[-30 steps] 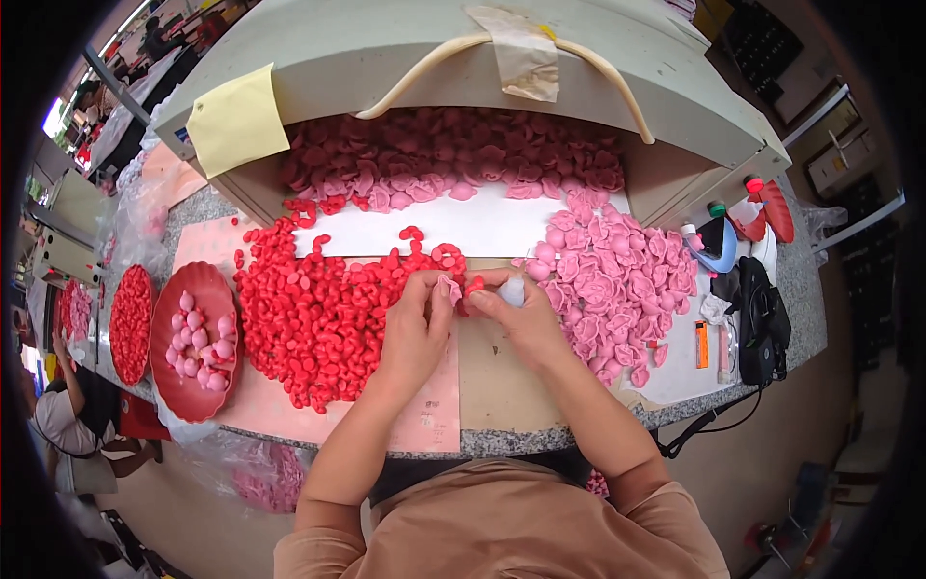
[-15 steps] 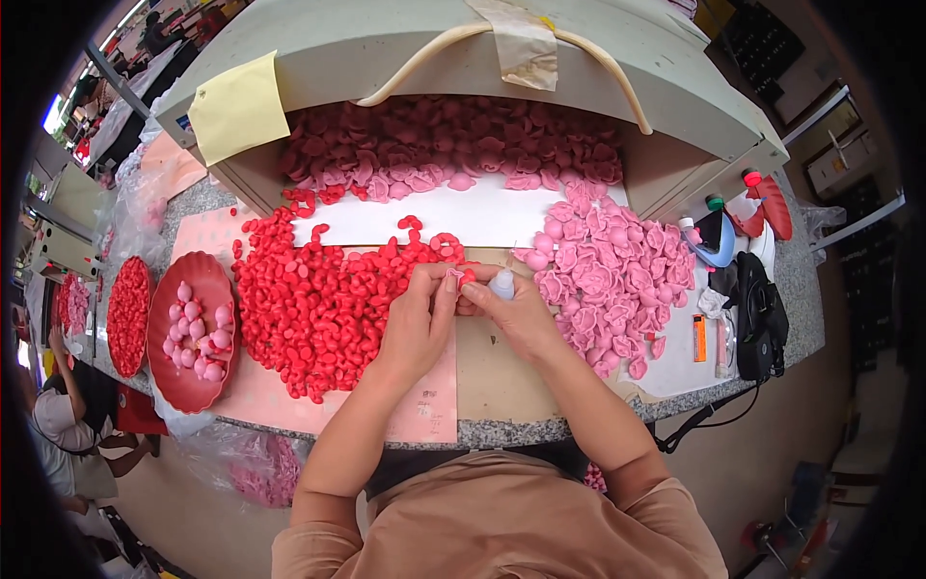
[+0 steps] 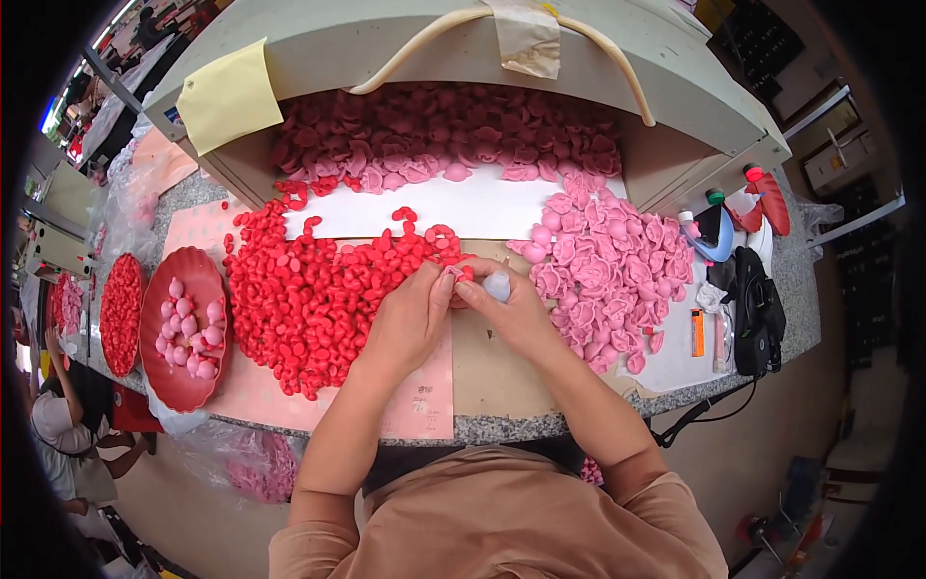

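My two hands meet over the middle of the bench. Pinched in my left hand [image 3: 407, 317] is a small pink piece [image 3: 449, 273], mostly hidden by the fingers. A little red piece [image 3: 466, 274] shows between the fingertips of both hands, against my right thumb. My right hand [image 3: 516, 314] also has a small translucent squeeze bottle [image 3: 497, 286] with a thin tip, tucked between thumb and fingers. Left of my hands spreads a heap of small glossy red pieces [image 3: 309, 299]. On the right lies a heap of pink petal-like and round pieces [image 3: 612, 270].
A grey hood-like box [image 3: 675, 106] stands at the back, with more pink pieces inside. Left are a red scalloped dish [image 3: 183, 381] of pink balls and a tray of red pieces [image 3: 122, 314]. An orange box [image 3: 697, 333] and black bag [image 3: 759, 314] sit right.
The view has shifted slightly, so the bench items sit a little farther left and higher. Both hands keep the same hold, fingertips together, with only slight finger movement.
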A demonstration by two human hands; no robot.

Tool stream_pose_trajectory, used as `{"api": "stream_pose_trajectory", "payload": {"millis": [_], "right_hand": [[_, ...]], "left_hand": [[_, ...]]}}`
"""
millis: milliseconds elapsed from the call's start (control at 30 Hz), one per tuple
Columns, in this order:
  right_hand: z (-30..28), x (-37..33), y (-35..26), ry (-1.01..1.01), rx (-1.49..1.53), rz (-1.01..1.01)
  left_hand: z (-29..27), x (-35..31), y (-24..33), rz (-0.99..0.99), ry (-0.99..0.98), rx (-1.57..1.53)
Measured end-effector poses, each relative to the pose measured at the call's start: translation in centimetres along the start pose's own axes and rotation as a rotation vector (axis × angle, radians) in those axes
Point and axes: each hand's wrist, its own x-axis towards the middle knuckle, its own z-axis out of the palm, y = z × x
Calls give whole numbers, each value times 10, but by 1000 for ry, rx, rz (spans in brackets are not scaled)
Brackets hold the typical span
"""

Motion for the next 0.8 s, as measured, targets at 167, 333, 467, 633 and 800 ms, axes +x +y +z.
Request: {"api": "stream_pose_trajectory", "payload": {"millis": [167, 333, 467, 633, 800], "right_hand": [[-3, -3, 3, 18, -232, -73], [-7, 3, 1, -16, -88, 40], [-16, 6, 0, -87, 178, 228], [-15, 0, -6, -97, 122, 219], [-13, 1, -1, -86, 113, 183]], "left_hand": [[3, -2, -4, 42, 9, -11], [4, 2, -2, 39, -13, 37], [10, 1, -1, -44, 0, 14], [13, -3, -6, -8, 7, 14], [15, -3, -10, 61, 51, 19]]}}
